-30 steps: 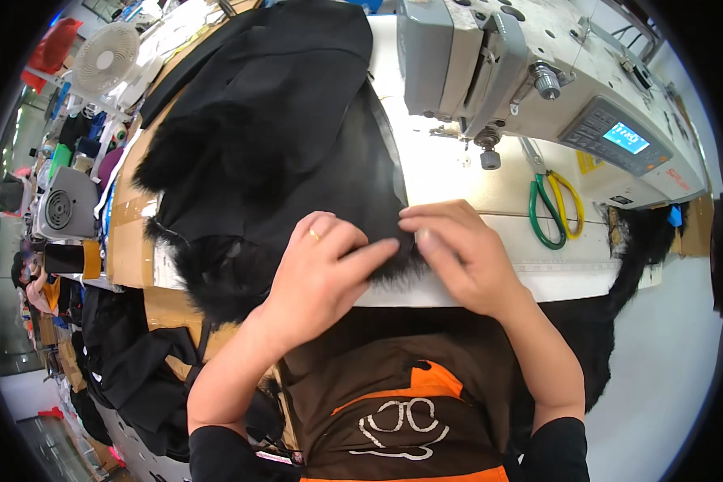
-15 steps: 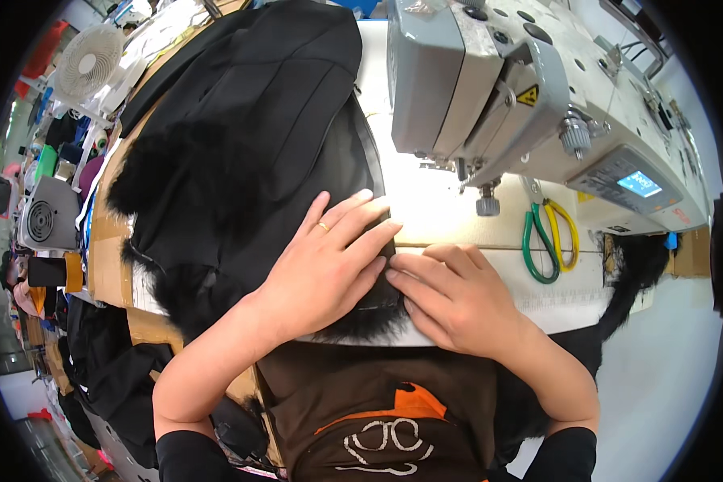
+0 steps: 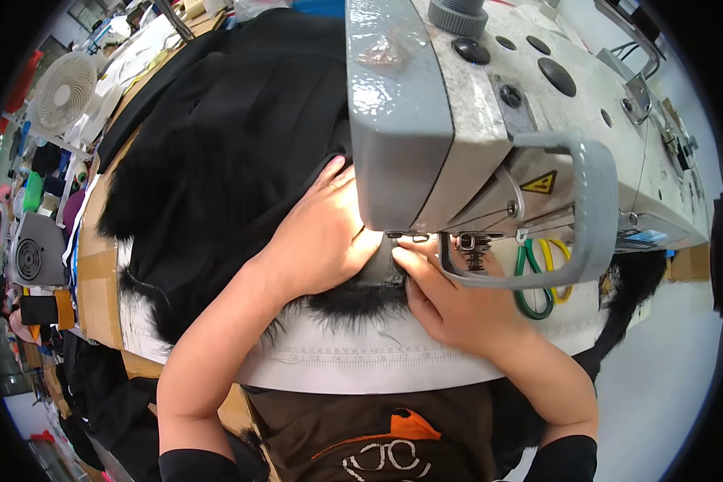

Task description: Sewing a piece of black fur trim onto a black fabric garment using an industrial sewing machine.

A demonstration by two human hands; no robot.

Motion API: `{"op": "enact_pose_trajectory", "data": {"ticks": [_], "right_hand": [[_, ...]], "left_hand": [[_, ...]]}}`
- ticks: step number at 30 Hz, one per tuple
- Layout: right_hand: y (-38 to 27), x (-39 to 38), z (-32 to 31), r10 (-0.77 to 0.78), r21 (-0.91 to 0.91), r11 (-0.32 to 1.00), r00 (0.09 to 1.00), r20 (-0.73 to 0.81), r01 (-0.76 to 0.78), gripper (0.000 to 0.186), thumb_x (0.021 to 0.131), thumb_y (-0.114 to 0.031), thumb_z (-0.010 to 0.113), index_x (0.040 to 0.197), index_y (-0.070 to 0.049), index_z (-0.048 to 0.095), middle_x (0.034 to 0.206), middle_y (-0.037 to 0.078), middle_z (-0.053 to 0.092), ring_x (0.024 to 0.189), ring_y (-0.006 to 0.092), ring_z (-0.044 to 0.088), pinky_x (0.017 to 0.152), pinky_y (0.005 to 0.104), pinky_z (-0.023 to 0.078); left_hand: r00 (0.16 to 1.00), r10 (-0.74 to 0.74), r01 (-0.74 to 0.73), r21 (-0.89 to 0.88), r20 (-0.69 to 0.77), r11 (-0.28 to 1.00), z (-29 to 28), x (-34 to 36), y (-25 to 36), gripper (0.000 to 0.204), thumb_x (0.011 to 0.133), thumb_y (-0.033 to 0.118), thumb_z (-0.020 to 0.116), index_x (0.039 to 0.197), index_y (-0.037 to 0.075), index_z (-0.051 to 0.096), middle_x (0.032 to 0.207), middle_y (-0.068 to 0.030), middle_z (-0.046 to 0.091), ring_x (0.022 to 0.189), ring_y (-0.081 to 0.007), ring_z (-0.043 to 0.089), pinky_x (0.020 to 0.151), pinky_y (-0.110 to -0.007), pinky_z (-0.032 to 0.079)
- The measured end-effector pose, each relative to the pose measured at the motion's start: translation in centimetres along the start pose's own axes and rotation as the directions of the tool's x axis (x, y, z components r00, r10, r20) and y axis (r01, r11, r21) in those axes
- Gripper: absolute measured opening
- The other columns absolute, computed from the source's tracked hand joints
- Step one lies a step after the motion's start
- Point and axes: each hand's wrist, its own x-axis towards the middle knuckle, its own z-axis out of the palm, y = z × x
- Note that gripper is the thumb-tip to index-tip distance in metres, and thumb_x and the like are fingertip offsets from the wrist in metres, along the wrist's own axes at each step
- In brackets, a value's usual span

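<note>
— Black fur, where is it lying in front of you?

— The black fur fabric (image 3: pixel 217 169) covers the upper left and the centre of the frame, on the white table (image 3: pixel 394 361). Its shaggy edge reaches the middle, just under the head of the grey sewing machine (image 3: pixel 490 120).

— And your left hand?

— Your left hand (image 3: pixel 321 237) lies flat on the fabric, fingers stretched and close together, palm down. It presses the cloth and does not clench anything. The fingertips are touching the machine head.

— Your right hand?

— Your right hand (image 3: pixel 446 301) is in the centre, a little lower and to the right. It is half curled, and the fingertips pinch the furry edge of the fabric just beside the needle area. The thumb meets the left hand's fingers there.

— What is near?

— Scissors with green and yellow handles (image 3: pixel 538 277) lie on the table, right of your right hand, partly behind the machine's guard. A white fan (image 3: pixel 60 96) stands in the upper left.
</note>
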Motion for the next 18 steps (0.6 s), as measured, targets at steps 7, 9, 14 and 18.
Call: {"op": "enact_pose_trajectory", "data": {"ticks": [7, 9, 14, 18], "right_hand": [[0.4, 0.5, -0.5, -0.065, 0.119, 0.990, 0.996, -0.063, 0.072, 0.047, 0.085, -0.015, 0.076, 0.131, -0.010, 0.069, 0.126, 0.004, 0.066, 0.109, 0.0245, 0.065, 0.084, 0.0396, 0.049], [0.0, -0.2, -1.2, -0.066, 0.147, 0.986, 0.996, -0.055, 0.073, 0.046, 0.085, -0.016, 0.076, 0.130, -0.010, 0.069, 0.127, 0.004, 0.066, 0.107, 0.0247, 0.064, 0.083, 0.0395, 0.048], [-0.3, -0.7, -1.3, -0.099, 0.193, 0.974, 0.987, -0.123, 0.121, 0.047, 0.081, -0.014, 0.079, 0.127, -0.010, 0.071, 0.121, 0.003, 0.067, 0.101, 0.0231, 0.063, 0.082, 0.0388, 0.046], [-0.3, -0.7, -1.3, -0.105, 0.211, 0.968, 0.982, -0.160, 0.138, 0.044, 0.079, -0.013, 0.081, 0.122, -0.010, 0.073, 0.117, 0.002, 0.069, 0.098, 0.0225, 0.063, 0.080, 0.0373, 0.046]], "left_hand": [[0.996, 0.023, -0.041, 0.217, 0.086, 0.975, 0.7, -1.4, -0.6, 0.033, 0.091, 0.012, 0.067, 0.122, 0.001, 0.067, 0.128, -0.0184, 0.064, 0.132, -0.0346, 0.058, 0.122, -0.056, 0.035], [0.998, 0.055, -0.057, 0.105, 0.018, 0.993, 0.4, -3.6, 2.1, 0.032, 0.086, 0.007, 0.073, 0.117, 0.002, 0.069, 0.125, -0.0138, 0.065, 0.123, -0.0307, 0.063, 0.118, -0.055, 0.041], [0.995, 0.067, -0.063, 0.047, -0.079, 0.997, 0.8, -7.1, 3.9, 0.039, 0.083, 0.000, 0.078, 0.121, 0.002, 0.072, 0.129, -0.0130, 0.069, 0.127, -0.0343, 0.065, 0.118, -0.056, 0.044], [0.993, 0.069, -0.064, 0.049, -0.097, 0.997, 1.0, -7.2, 4.1, 0.034, 0.084, 0.001, 0.079, 0.118, 0.003, 0.074, 0.128, -0.0123, 0.070, 0.128, -0.0332, 0.066, 0.116, -0.056, 0.045]]}}
